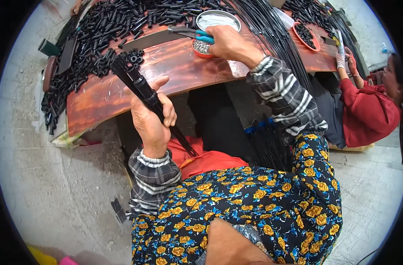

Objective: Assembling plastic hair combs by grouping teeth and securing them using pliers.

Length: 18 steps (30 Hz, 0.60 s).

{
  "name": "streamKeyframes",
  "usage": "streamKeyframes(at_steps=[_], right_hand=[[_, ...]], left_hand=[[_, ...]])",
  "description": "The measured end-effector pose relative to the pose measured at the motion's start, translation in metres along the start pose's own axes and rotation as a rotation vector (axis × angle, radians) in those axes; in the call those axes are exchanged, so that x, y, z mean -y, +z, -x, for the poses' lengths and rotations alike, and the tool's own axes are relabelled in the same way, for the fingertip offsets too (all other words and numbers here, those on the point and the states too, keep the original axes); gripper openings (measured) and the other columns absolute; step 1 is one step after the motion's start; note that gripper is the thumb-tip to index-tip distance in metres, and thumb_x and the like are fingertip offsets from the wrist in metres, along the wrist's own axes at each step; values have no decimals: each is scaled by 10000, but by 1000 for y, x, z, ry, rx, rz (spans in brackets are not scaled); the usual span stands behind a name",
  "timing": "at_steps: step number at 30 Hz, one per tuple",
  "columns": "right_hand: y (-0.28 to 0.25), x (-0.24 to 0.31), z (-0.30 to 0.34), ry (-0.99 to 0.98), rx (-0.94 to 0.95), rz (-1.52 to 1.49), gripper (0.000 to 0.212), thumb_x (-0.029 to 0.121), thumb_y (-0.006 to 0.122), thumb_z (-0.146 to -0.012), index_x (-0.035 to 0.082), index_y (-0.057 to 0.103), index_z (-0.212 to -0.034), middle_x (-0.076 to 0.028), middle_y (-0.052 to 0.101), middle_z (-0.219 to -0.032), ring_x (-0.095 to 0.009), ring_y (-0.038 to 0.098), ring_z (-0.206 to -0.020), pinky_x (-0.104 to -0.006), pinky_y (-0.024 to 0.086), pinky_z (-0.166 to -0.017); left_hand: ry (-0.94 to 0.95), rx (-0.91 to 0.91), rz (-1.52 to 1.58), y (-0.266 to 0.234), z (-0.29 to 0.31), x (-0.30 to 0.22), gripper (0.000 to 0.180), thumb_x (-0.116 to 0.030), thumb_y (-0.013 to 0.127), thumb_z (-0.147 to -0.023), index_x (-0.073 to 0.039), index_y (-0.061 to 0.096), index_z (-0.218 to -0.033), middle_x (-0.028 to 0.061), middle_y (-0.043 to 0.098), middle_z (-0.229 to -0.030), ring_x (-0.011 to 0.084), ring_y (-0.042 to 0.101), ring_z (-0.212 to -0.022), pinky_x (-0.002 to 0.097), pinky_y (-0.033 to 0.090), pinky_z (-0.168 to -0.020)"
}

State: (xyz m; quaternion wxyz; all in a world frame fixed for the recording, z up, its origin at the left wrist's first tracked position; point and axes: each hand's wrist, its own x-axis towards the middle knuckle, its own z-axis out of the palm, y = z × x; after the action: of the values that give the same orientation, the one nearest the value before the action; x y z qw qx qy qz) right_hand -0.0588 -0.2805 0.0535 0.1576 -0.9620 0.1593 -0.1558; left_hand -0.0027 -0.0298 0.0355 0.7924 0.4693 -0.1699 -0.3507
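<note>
My left hand (150, 117), near the table's front edge, is closed around a slanting bundle of thin black rods (144, 88). Black tubular fittings cluster at the bundle's upper end, and its lower end reaches my lap. Over the table, my right hand (230, 44) grips pliers (204, 37) with blue handles, their jaws pointing left. Just under the pliers sits a small red bowl (203, 55) of little metal pieces, partly hidden by that hand. Behind it stands a round metal dish (240, 23) holding thin white strips.
Black tubular parts (108, 26) are heaped across the table (95, 99). Long black rods (276, 39) lie right of the dish, beyond them an orange-red tray (316, 46) of small black parts. A co-worker in a red top (369, 110) sits at the right.
</note>
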Motion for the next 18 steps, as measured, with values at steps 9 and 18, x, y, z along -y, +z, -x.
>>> streamKeyframes(at_steps=[9, 18], right_hand=[[20, -5, -13, -36, 23, 79, 201, 196, 700, -742, 12, 679, -818, -256, 639, -738, -413, 647, -738, -468, 511, -680], [17, -23, -11, -17, -60, 32, 128, 47, 622, -704, -20, 662, -806, -280, 616, -744, -431, 631, -753, -488, 497, -686]], left_hand=[[-35, 22, 48, -7, -10, 4, 776, -630, 222, -955, 58, 515, -1161, -9, 398, -492, 91, 324, -357, 238, 284, -351], [-42, 18, 15, -5, -17, 7, 770, -621, 203, -961, 52, 524, -1152, -8, 395, -501, 90, 326, -361, 241, 288, -353]])
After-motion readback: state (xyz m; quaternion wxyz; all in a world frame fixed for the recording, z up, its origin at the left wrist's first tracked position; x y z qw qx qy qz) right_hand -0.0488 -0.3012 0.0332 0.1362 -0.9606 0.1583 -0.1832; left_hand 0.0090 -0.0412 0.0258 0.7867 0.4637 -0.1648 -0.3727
